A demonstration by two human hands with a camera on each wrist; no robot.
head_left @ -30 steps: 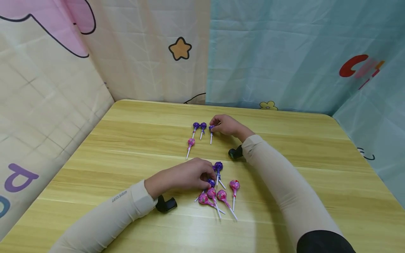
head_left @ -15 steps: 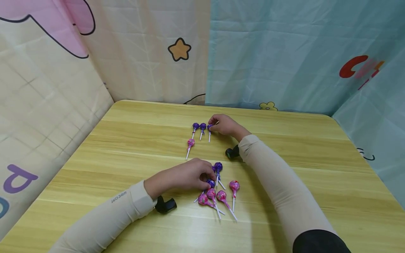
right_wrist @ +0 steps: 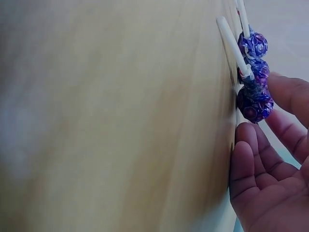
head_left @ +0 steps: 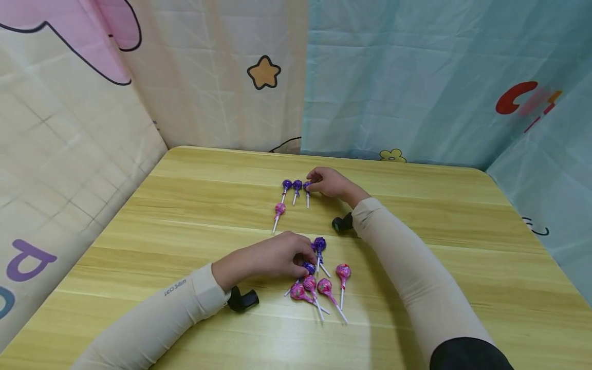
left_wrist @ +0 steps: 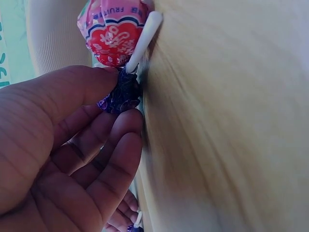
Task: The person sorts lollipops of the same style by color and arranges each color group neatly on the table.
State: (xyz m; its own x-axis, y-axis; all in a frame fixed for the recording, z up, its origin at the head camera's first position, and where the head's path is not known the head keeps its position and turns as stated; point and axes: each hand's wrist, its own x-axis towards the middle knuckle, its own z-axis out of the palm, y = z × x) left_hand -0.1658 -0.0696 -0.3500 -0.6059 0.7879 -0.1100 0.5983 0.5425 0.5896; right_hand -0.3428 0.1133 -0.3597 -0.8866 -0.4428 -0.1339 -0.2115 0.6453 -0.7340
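Note:
At the far end of a short row of purple-wrapped lollipops, my right hand holds the head of the rightmost purple lollipop. Its white stick points toward me. Two other purple lollipops, one at left and one in the middle, lie beside it. My left hand pinches another purple lollipop between thumb and fingers at the nearer pile. A pink lollipop lies right against that one in the left wrist view.
One pink lollipop lies below the row's left end. Several pink lollipops, one at the right, and a purple lollipop lie around my left hand. The wooden table meets printed curtains at its back.
My right hand has shifted slightly left, bringing its purple lollipop closer to the middle one in the row. The left hand stays in place at the pile.

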